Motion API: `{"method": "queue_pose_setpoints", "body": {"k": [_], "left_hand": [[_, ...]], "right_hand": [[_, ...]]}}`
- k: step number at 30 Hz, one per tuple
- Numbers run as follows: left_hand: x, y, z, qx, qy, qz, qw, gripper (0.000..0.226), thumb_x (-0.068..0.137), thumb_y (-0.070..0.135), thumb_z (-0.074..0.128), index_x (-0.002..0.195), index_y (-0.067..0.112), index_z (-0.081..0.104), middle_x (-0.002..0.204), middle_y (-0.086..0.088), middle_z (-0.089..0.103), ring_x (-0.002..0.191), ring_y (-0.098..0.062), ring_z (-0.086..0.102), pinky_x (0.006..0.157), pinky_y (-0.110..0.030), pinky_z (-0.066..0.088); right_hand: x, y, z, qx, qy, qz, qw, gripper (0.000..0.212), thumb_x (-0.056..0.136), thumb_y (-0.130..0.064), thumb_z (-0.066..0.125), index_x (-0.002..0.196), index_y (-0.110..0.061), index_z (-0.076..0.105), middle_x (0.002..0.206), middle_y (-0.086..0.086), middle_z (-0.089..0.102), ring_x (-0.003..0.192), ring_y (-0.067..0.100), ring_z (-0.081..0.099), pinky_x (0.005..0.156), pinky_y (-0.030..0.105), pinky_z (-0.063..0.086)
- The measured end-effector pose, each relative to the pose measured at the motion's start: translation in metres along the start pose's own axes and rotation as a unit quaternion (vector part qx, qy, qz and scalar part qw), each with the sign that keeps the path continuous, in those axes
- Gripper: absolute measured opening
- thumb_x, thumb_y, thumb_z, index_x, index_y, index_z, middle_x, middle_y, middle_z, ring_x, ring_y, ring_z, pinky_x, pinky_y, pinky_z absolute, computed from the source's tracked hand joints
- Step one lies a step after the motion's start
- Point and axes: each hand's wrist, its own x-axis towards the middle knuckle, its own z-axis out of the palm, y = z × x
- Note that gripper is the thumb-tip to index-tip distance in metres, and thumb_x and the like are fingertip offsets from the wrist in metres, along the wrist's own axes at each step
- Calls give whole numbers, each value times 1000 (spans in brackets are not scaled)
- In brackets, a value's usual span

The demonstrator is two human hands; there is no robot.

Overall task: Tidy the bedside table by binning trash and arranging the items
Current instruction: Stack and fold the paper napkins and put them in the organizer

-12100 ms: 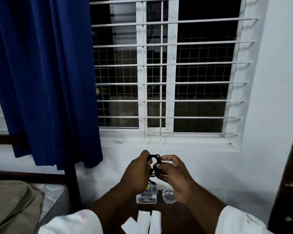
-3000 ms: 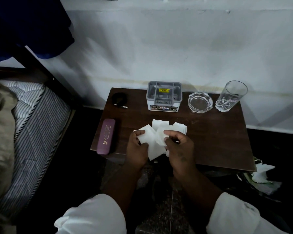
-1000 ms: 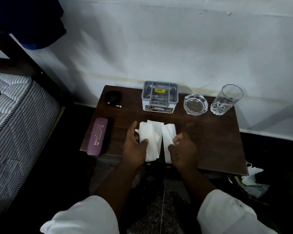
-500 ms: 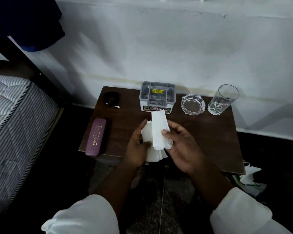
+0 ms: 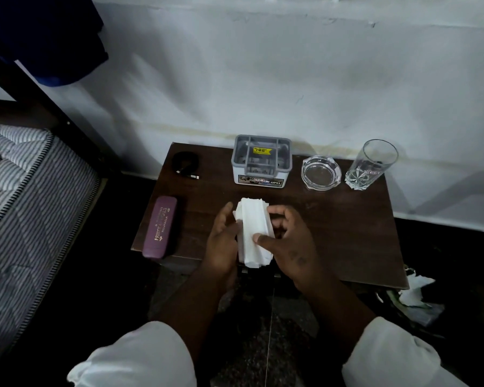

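A stack of white folded tissues point(image 5: 253, 233) is held between both hands over the front middle of the dark wooden bedside table point(image 5: 347, 233). My left hand point(image 5: 221, 241) presses its left side, and my right hand point(image 5: 288, 241) grips its right side with the thumb across the top sheet. Along the table's back stand a grey compartment organizer point(image 5: 261, 160), a glass ashtray point(image 5: 321, 172) and an empty drinking glass point(image 5: 370, 164). A coiled black cable point(image 5: 186, 162) lies at the back left. A purple spectacle case point(image 5: 160, 231) lies along the left edge.
A striped mattress point(image 5: 25, 213) on a dark bed frame fills the left. The white wall rises right behind the table. Crumpled white paper and dark bits point(image 5: 414, 291) lie on the floor at the table's front right corner. A blue curtain point(image 5: 39, 37) hangs at top left.
The separate tissues that lay spread on the table a second ago are now gathered into one stack between both hands. The top sheet held upright half a second ago now lies on the stack.
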Motion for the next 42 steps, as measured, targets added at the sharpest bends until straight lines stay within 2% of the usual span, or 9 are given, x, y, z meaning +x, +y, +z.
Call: {"method": "queue_pose_setpoints", "body": {"k": [3,8,13,18,24,27,34,38,42], "left_hand": [[-2,2,1,13,-4,-5,1000,55,88,41,68,139,27,54,136,-7,63,122,-32,63,101,-60,51],[1,-1,-2,65,-16,29,997,64,89,-1,66,146,19,45,134,-15,63,116,-36,66,95,-60,54],[5,7,-12,50,0,21,999,66,76,5,65,138,19,53,129,-17,66,116,-44,64,92,-67,52],[4,7,-15,60,-1,30,998,59,91,-10,45,140,22,52,128,-12,65,103,-34,69,53,-35,57],[4,8,-16,69,-17,6,997,61,93,-10,46,143,25,44,123,-17,66,51,-18,64,36,-25,45],[7,9,-16,48,-28,-9,998,57,94,-7,47,141,25,48,122,-18,67,53,-19,63,37,-24,45],[6,11,-16,-51,-29,-65,996,46,91,-5,50,130,16,61,123,-13,72,114,-37,67,88,-48,58],[4,14,-17,-58,-18,-71,996,38,96,1,52,130,15,60,124,-14,71,114,-38,66,89,-52,56],[3,16,-16,-59,-16,-71,996,35,96,9,58,129,18,60,123,-14,71,112,-39,66,77,-50,58]], "right_hand": [[1,1,2,-71,10,-26,997,63,70,-19,86,123,-31,55,98,0,67,83,16,66,71,33,56],[1,1,7,-90,18,-27,995,61,70,-27,85,121,-35,54,91,-2,65,75,13,64,67,34,55],[26,0,-7,-53,129,23,990,37,79,-17,76,113,-23,65,83,-5,67,74,12,65,73,29,52],[59,22,-14,-241,123,23,962,43,85,-33,73,123,-17,64,109,6,67,104,26,63,94,37,51],[81,22,6,-395,85,-13,915,58,81,-54,70,131,-24,61,122,8,60,116,32,57,99,43,48],[81,20,11,-437,81,-33,895,35,83,-38,70,116,-29,65,121,7,56,114,33,55,94,42,47],[82,24,13,-279,86,-47,955,18,74,-6,66,77,-24,62,86,-3,60,86,23,59,73,34,46],[80,22,5,-96,117,15,988,17,82,-9,74,80,-19,61,77,-9,61,78,15,59,74,29,45],[77,25,-2,-11,125,66,990,28,78,-5,77,87,-26,60,89,10,70,84,27,69,83,46,57]]}}
